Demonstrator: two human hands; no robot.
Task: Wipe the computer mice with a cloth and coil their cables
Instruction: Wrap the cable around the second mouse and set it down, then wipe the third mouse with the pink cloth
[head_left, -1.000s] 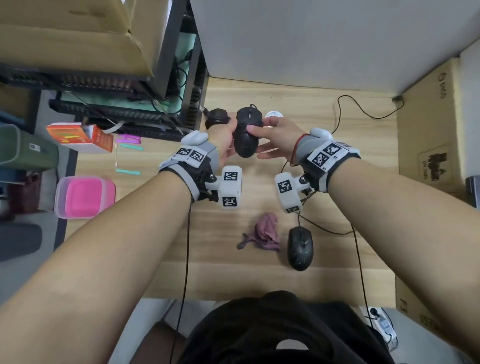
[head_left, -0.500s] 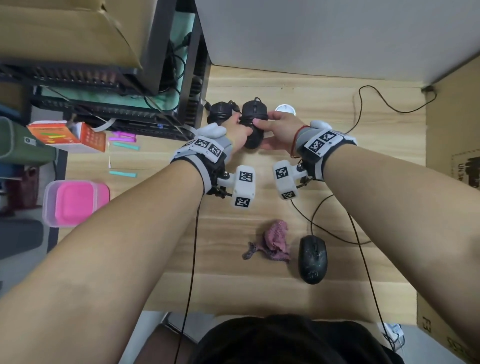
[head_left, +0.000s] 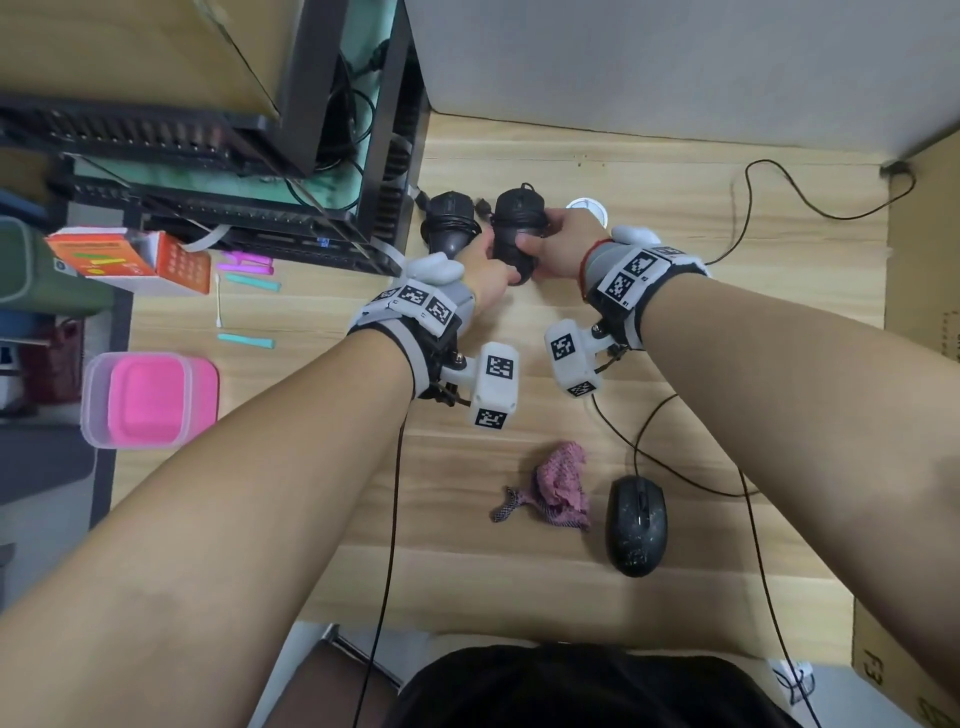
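Both hands work at the far edge of the wooden desk (head_left: 675, 332). The left hand (head_left: 485, 270) and the right hand (head_left: 563, 241) close around one black mouse (head_left: 514, 228) from either side, fingers curled against its body. Whether this mouse rests on the desk surface or is held just above it cannot be told. Its cable appears gathered about the body, though the detail is too small to confirm.

A second black mouse (head_left: 449, 226), with cable wound around it, lies just to the left of the held one, beside the black rack (head_left: 384, 156). A third mouse (head_left: 636, 525) lies near the front edge of the desk, its cable (head_left: 675, 467) loose and trailing across the surface. The pink cloth (head_left: 558, 488) lies crumpled just beside the third mouse, touched by neither hand.

Judged step: the held mouse is being set down beside the finished one, which closes the work on that unit. Roughly two of three units appear done.

The next move calls for both hands to let go of the held mouse and come back toward the front edge. One hand takes the cloth; the other steadies the third mouse for wiping. The loose cable then needs gathering into even loops clear of the wrist-unit leads.
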